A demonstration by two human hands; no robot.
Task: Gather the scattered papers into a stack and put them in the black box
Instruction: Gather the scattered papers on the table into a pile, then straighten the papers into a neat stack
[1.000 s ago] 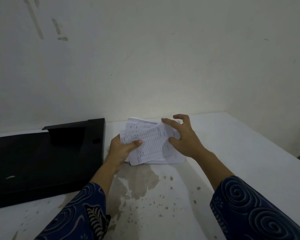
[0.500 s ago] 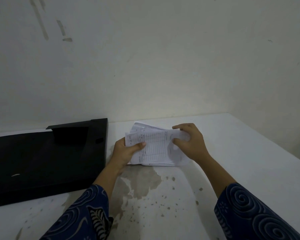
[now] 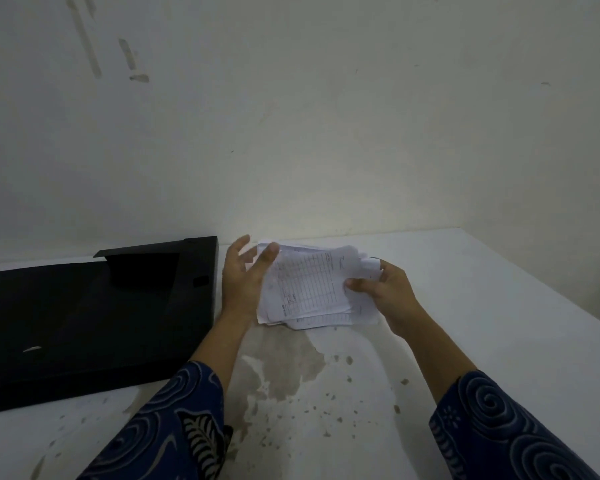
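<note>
A loose stack of white printed papers is held a little above the white table, its sheets uneven at the lower edge. My right hand pinches the stack's right side, thumb on top. My left hand is flat and open against the stack's left edge, fingers straight and apart, not gripping. The black box lies open on the table just left of my left hand, its inside dark and shallow.
The white table meets a pale wall behind. A brown stain and specks mark the tabletop under and in front of the papers. The table's right edge runs diagonally at far right.
My left hand has let go of the stack's left side and opened flat against its edge. The right hand holds the papers alone, lifted slightly.
</note>
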